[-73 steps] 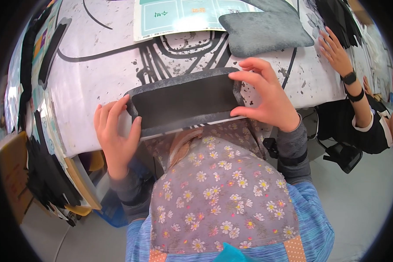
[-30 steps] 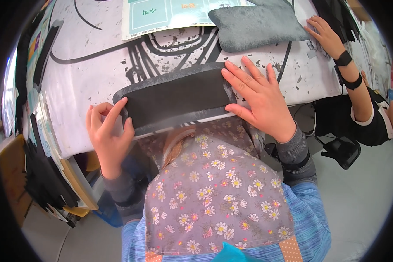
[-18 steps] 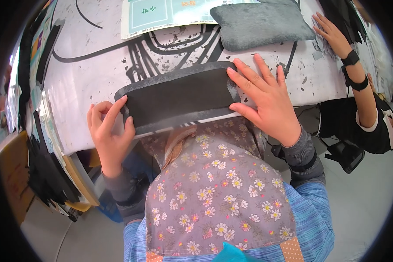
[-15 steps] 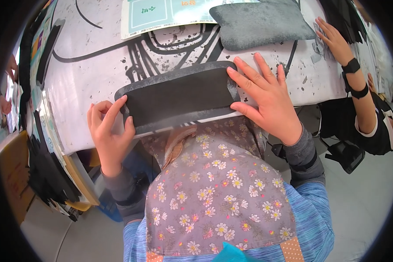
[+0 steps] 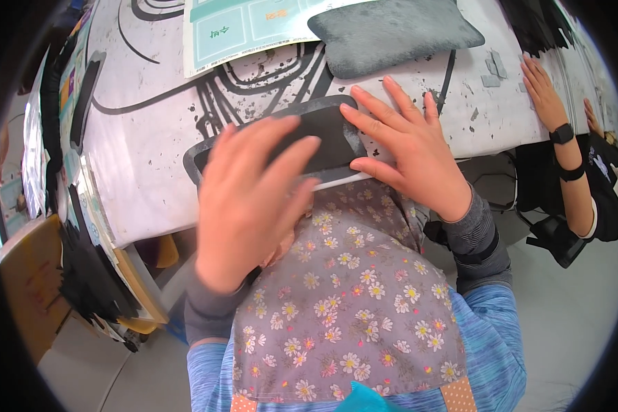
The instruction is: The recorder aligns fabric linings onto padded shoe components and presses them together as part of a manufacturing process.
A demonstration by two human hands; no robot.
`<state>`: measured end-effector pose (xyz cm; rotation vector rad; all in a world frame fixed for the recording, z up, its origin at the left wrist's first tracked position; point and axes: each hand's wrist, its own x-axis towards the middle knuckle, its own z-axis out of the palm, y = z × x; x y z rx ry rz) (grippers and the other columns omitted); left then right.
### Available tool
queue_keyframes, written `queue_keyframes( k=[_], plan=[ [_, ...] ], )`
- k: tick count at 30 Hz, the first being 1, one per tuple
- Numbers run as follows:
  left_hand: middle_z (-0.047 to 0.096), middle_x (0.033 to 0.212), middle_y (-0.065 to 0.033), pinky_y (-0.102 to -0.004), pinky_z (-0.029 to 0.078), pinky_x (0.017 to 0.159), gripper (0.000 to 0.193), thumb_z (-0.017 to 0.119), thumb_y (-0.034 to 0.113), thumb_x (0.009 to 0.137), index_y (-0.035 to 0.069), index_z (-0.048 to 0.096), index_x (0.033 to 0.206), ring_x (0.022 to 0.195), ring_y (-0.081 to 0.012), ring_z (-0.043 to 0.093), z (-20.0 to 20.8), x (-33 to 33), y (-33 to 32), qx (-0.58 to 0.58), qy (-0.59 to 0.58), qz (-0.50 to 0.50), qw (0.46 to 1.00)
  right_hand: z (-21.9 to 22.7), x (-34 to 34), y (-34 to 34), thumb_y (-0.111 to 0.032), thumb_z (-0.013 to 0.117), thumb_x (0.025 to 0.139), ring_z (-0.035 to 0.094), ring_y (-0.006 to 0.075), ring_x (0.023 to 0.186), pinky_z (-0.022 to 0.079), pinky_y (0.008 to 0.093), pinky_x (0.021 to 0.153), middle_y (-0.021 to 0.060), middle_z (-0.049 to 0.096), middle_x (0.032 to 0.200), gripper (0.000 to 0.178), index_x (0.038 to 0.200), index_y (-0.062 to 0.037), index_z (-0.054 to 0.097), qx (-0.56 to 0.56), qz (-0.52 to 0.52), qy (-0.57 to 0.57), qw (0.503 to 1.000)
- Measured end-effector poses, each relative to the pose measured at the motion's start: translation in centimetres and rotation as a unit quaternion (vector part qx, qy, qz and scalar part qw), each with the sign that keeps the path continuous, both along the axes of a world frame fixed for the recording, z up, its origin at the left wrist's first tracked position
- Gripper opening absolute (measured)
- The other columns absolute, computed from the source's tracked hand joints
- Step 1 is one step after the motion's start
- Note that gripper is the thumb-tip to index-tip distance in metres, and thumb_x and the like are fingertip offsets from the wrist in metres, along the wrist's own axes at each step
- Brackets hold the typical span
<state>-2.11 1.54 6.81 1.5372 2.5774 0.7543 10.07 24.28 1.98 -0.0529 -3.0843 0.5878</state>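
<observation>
A flat black rectangular piece [image 5: 328,132] with rounded corners and a mottled grey border lies along the near edge of the table [image 5: 144,175]. My left hand [image 5: 244,196], blurred by motion, is over its left and middle part with the fingers apart and hides much of it. Whether that palm touches the surface I cannot tell. At the piece's right end rests my right hand [image 5: 415,147], fingers spread, with the thumb and index tips on or beside the border. Neither hand grips anything.
Beyond the piece lie a larger mottled grey sheet [image 5: 398,36] and a printed pale green sheet [image 5: 237,31]. At right, another person's hand [image 5: 544,93] rests near small grey scraps [image 5: 494,65]. Black strips [image 5: 93,264] hang at the left beside a wooden edge [image 5: 139,288].
My left hand has lifted from the piece's left end and swung right over it, fingers spreading. My right hand stays at the right end. The other person's hand has moved away from the scraps.
</observation>
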Motion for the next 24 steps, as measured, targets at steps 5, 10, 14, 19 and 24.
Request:
queue_keyframes(
  k=[5,10,14,19,24],
  plan=[
    [0.066,0.129,-0.0104,-0.0464,0.050,0.103,0.038,0.086,0.020,0.076,0.008,0.072,0.109,0.124,-0.0345,0.061,-3.2,-0.4,2.7,-0.003,-0.034,-0.044,0.998,-0.6,0.3,0.2,-0.043,0.073,0.090,0.029,0.0312,0.153,0.020,0.0725,0.116,-0.0023,0.044,0.160,0.064,0.149,-0.0258,0.054,-0.001,0.002,0.029,1.000],
    [0.071,0.123,-0.0122,-0.0458,0.052,0.101,0.023,0.080,0.011,0.083,0.004,0.069,0.102,0.127,-0.0378,0.061,-3.5,-0.5,2.9,-0.006,0.000,-0.069,0.998,-0.5,0.1,0.3,-0.043,0.073,0.090,0.031,0.0307,0.151,0.023,0.0719,0.115,-0.0025,0.044,0.159,0.064,0.148,-0.0239,0.055,-0.009,-0.003,0.043,0.999],
    [0.069,0.125,-0.0211,-0.0445,0.046,0.110,0.003,0.057,0.000,0.098,0.001,0.055,0.101,0.132,-0.0357,0.059,-5.2,-0.5,2.3,0.063,-0.121,0.001,0.991,-0.7,0.3,0.4,-0.043,0.073,0.089,0.033,0.0305,0.150,0.025,0.0710,0.115,-0.0023,0.045,0.158,0.064,0.147,-0.0225,0.055,-0.012,-0.007,0.050,0.999],
    [0.066,0.129,-0.0223,-0.0457,0.042,0.113,0.013,0.038,-0.001,0.102,0.000,0.047,0.111,0.129,-0.0369,0.060,-6.9,-1.1,0.4,0.247,-0.269,0.069,0.928,-0.6,0.3,0.4,-0.042,0.073,0.089,0.033,0.0303,0.150,0.026,0.0704,0.115,-0.0024,0.045,0.157,0.064,0.147,-0.0226,0.055,-0.025,-0.005,0.049,0.998],
    [0.065,0.130,-0.0238,-0.0575,0.033,0.118,0.011,0.050,-0.001,0.097,0.004,0.054,0.107,0.132,-0.0408,0.057,-6.9,-2.2,-0.1,0.215,-0.225,-0.068,0.948,-0.5,0.2,0.5,-0.041,0.074,0.088,0.034,0.0300,0.150,0.027,0.0701,0.115,-0.0023,0.045,0.157,0.064,0.146,-0.0227,0.056,-0.025,-0.008,0.049,0.998]
  ],
)
